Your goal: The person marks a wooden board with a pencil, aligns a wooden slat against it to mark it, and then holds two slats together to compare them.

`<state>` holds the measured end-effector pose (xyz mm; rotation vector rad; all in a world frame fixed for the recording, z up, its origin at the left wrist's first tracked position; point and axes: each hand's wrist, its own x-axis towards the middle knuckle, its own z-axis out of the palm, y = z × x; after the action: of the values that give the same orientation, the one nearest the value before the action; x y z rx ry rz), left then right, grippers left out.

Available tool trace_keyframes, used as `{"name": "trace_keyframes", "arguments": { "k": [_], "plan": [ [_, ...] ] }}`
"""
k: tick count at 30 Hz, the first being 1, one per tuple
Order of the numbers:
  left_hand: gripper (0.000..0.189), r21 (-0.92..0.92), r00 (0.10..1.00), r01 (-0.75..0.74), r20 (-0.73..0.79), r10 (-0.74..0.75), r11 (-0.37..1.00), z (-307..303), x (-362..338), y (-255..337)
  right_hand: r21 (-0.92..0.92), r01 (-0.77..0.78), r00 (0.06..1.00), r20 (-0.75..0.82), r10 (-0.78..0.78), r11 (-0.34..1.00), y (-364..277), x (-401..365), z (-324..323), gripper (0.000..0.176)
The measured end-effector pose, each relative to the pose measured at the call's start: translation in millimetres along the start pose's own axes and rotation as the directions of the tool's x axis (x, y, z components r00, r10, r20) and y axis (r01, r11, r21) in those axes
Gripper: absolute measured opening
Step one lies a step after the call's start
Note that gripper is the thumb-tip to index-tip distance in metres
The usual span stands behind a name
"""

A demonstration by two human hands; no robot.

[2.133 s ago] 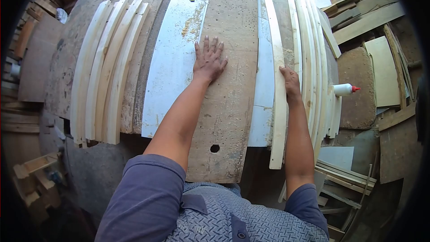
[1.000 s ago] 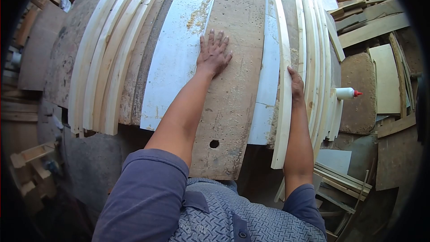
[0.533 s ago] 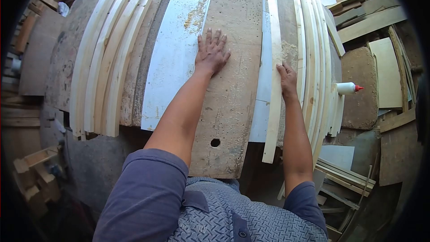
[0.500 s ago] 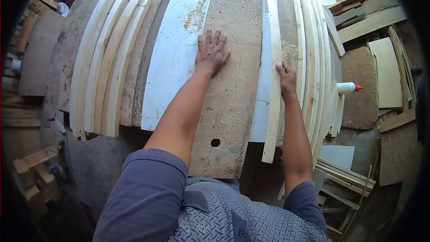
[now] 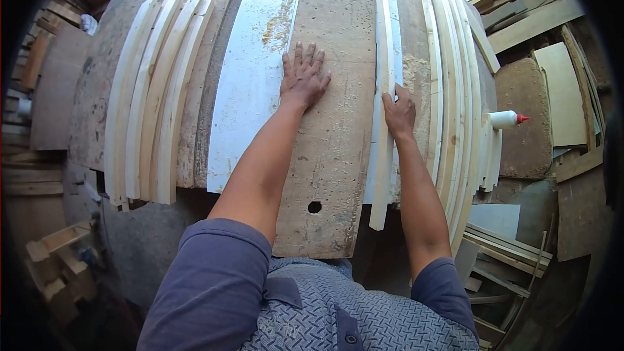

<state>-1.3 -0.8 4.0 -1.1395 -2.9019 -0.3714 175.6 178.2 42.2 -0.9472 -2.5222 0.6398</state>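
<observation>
My left hand (image 5: 304, 81) lies flat with spread fingers, partly on the brown bench board (image 5: 331, 149) and partly over the edge of the white strip (image 5: 244, 97) beside it. My right hand (image 5: 399, 109) grips a long pale wooden batten (image 5: 383, 136), thumb on its near face and fingers at its right side. The batten runs lengthwise over a narrow white strip (image 5: 394, 32), its near end jutting past the bench edge. Sawdust (image 5: 415, 71) is scattered to the right of my right hand.
Several pale battens (image 5: 153, 101) lie side by side at the left, and more battens (image 5: 458, 91) at the right. A white glue bottle with a red cap (image 5: 504, 120) rests on its side beyond them. Wood offcuts (image 5: 533, 19) are piled at the far right. A round hole (image 5: 314, 207) pierces the bench board.
My right hand and the batten have shifted left, towards the brown board, uncovering the narrow white strip on the batten's right. My left hand stays flat in nearly the same place.
</observation>
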Motion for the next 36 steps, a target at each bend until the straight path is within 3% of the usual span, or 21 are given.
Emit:
{"name": "trace_keyframes", "arguments": {
  "k": [13, 15, 17, 27, 36],
  "plan": [
    [0.064, 0.009, 0.999, -0.035, -0.026, 0.035, 0.999, 3, 3, -1, -0.09, -0.004, 1.0, -0.004, 0.004, 0.996, -1, -1, 10, 0.045],
    [0.064, 0.006, 0.998, -0.064, -0.011, 0.064, 0.998, 3, 1, 1, -0.091, -0.026, 0.998, -0.059, 0.02, 0.995, 2, -3, 14, 0.044],
    [0.064, -0.006, 0.998, -0.039, -0.046, 0.039, 0.999, 2, 1, 1, -0.099, -0.046, 0.998, 0.027, 0.049, 0.994, -7, -4, 5, 0.045],
    [0.065, -0.01, 0.999, -0.044, 0.012, 0.045, 0.999, -2, 2, 4, -0.074, -0.113, 0.992, 0.052, 0.117, 0.991, -13, -7, 1, 0.048],
    [0.064, -0.008, 0.999, -0.051, 0.013, 0.051, 0.999, -2, 1, 6, -0.054, -0.113, 0.99, 0.073, 0.117, 0.992, -11, -8, 0, 0.039]
  ]
}}
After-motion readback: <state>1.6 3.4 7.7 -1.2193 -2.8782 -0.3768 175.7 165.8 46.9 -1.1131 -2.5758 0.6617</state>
